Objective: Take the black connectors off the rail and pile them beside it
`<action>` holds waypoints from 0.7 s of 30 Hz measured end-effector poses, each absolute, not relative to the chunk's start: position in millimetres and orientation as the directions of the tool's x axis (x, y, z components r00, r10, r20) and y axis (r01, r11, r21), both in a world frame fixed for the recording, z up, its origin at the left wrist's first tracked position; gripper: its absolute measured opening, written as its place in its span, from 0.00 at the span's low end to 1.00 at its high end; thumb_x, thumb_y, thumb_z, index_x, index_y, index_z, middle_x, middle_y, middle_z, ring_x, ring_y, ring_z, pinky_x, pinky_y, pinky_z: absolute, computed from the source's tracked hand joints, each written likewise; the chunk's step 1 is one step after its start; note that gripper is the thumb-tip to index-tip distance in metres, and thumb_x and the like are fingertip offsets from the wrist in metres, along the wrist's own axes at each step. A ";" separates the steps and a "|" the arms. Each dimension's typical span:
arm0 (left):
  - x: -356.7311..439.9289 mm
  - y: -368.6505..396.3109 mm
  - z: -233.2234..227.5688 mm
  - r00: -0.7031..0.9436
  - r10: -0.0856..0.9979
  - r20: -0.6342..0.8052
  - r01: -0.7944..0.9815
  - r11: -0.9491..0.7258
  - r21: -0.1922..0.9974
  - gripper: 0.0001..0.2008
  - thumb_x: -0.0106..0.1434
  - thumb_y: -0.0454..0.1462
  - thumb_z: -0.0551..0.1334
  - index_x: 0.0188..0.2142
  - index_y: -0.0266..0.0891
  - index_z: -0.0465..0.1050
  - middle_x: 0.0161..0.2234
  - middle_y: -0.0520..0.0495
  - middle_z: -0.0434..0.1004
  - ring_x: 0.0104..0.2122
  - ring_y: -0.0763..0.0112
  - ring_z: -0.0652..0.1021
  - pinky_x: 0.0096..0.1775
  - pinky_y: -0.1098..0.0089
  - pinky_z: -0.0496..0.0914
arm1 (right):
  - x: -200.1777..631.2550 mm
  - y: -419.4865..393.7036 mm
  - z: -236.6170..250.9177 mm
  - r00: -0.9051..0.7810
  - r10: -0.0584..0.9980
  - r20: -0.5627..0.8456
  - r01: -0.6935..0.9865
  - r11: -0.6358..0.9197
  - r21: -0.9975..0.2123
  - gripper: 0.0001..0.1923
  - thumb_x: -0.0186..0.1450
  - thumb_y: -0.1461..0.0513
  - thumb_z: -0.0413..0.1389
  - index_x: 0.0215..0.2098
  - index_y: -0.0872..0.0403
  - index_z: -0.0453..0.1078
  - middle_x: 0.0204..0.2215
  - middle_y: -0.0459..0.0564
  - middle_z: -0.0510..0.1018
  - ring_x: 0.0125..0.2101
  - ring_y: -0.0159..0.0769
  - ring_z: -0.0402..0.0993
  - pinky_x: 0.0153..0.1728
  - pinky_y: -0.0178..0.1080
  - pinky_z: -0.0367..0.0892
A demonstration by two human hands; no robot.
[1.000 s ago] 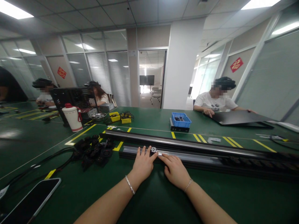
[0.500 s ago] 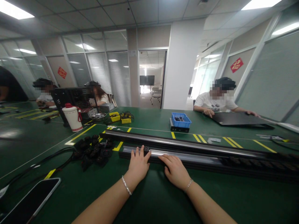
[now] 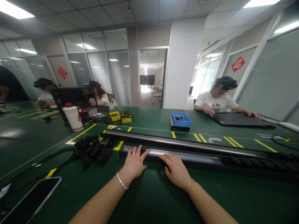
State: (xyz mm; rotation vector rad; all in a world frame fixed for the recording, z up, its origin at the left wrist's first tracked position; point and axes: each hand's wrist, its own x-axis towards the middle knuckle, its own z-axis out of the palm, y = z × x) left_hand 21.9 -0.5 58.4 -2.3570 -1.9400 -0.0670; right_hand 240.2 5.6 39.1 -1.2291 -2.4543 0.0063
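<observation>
My left hand (image 3: 134, 163) lies over the left part of a long metal rail (image 3: 187, 156) with a black edge. Its fingers are spread, and a small black block (image 3: 144, 148) sits on the rail against the index finger and thumb. On the near edge of the same rail rests my right hand (image 3: 175, 169), its fingers stretched out and loosely bent, grasping nothing visible. Just behind runs a second long rail (image 3: 163, 140), roughly parallel. A pile of black parts resembling sockets (image 3: 95, 149) lies left of the rails. Several more dark parts (image 3: 252, 163) line the near rail's right portion.
A phone (image 3: 32, 199) and black cables (image 3: 46, 160) lie at left on the green table (image 3: 151, 199). Farther back are a white cup (image 3: 73, 118), yellow bins (image 3: 126, 119), a blue bin (image 3: 181, 119) and a black case (image 3: 70, 99). A person across handles a black panel (image 3: 243, 119).
My left hand has moved slightly left along the rail, and the small black block has shifted left with it. My right hand stays in place.
</observation>
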 end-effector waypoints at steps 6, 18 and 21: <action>19.8 1.0 52.7 0.227 0.968 0.110 0.974 -0.226 -0.022 0.34 0.55 0.47 0.60 0.60 0.51 0.52 0.63 0.38 0.46 0.59 0.43 0.54 0.53 0.42 0.50 | 239.9 9.3 32.1 -0.391 0.824 0.410 0.892 0.450 -0.055 0.30 0.56 0.66 0.48 0.57 0.47 0.59 0.58 0.49 0.61 0.59 0.43 0.49 0.58 0.50 0.42; 19.6 6.4 48.6 0.249 0.951 0.182 0.966 -0.257 0.019 0.32 0.55 0.46 0.61 0.59 0.56 0.53 0.63 0.40 0.48 0.61 0.46 0.50 0.55 0.46 0.50 | 242.3 12.9 27.8 -0.341 0.845 0.412 0.923 0.384 -0.024 0.28 0.56 0.66 0.49 0.55 0.47 0.62 0.59 0.50 0.58 0.59 0.46 0.48 0.56 0.49 0.45; 19.1 7.7 50.8 0.233 0.959 0.161 0.970 -0.241 0.031 0.31 0.56 0.46 0.61 0.58 0.57 0.54 0.63 0.41 0.48 0.61 0.47 0.52 0.55 0.47 0.51 | 242.5 12.8 29.0 -0.337 0.849 0.407 0.924 0.382 -0.031 0.27 0.56 0.66 0.48 0.54 0.47 0.63 0.59 0.50 0.58 0.59 0.46 0.48 0.56 0.49 0.45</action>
